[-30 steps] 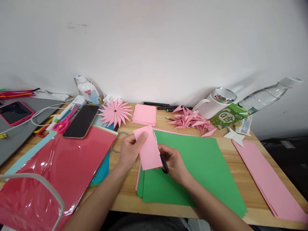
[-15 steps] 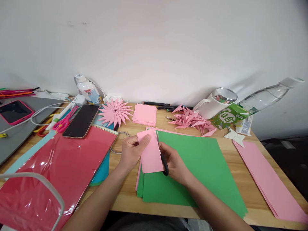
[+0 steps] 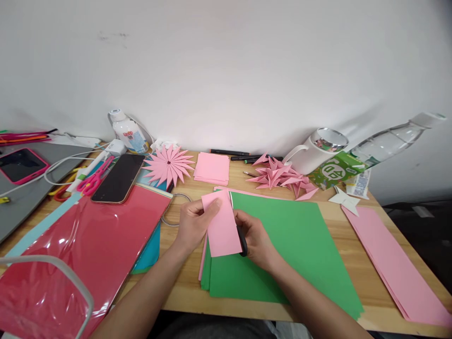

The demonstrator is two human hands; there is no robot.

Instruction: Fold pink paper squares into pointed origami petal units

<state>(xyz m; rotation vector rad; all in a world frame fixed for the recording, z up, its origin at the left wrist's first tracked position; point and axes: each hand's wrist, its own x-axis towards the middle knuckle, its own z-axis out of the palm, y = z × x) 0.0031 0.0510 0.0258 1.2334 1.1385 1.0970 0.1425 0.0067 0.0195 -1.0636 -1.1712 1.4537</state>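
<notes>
My left hand point(image 3: 192, 225) pinches a small pink paper rectangle point(image 3: 223, 226) by its upper left corner, holding it above the green sheets point(image 3: 289, 245). My right hand point(image 3: 256, 238) grips black-handled scissors point(image 3: 241, 239); their blade runs up along the paper's right edge. Both hands hover over the left part of the green stack on the wooden table point(image 3: 332, 212).
Left lie a red glossy sheet point(image 3: 88, 249), a phone point(image 3: 119, 178), pink scissors point(image 3: 92, 178) and a laptop point(image 3: 21, 188). Along the back stand a glue bottle point(image 3: 129, 132), pink paper flower point(image 3: 168, 165), pink squares point(image 3: 212, 168), folded pink pieces point(image 3: 278, 176), mug point(image 3: 316, 148), water bottle point(image 3: 388, 139). Pink strips point(image 3: 395, 263) lie right.
The pink paper and both hands have shifted slightly right and down. The scissors blade has moved further up the paper's right edge.
</notes>
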